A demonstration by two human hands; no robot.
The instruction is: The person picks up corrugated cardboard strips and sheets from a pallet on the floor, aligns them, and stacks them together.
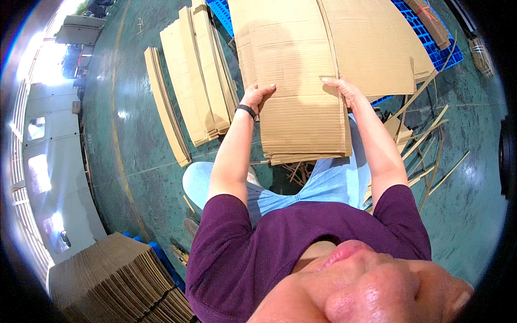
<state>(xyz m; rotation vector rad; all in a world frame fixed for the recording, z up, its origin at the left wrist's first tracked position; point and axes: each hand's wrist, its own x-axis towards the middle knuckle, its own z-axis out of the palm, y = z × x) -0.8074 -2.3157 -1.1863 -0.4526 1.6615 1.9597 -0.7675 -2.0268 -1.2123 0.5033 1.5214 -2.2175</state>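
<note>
A stack of brown corrugated cardboard sheets [301, 118] lies in front of me, its near end reaching over my knees. My left hand [257, 99] grips the stack's left edge, thumb on top and the other fingers mostly hidden along the side. At the right edge, my right hand [347, 92] holds the same stack, its thumb laid over the top sheet and its fingers out of sight. Several layers show at the near end. Another large cardboard sheet [371, 48] lies flat just beyond my right hand.
Narrow stacks of cardboard [188, 81] lie on the green floor [134, 107] to the left. Blue plastic pallets [455, 56] show beneath the cardboard at the back. Loose cardboard strips [431, 129] are scattered at the right. A tall strapped cardboard pile [118, 280] stands at the lower left.
</note>
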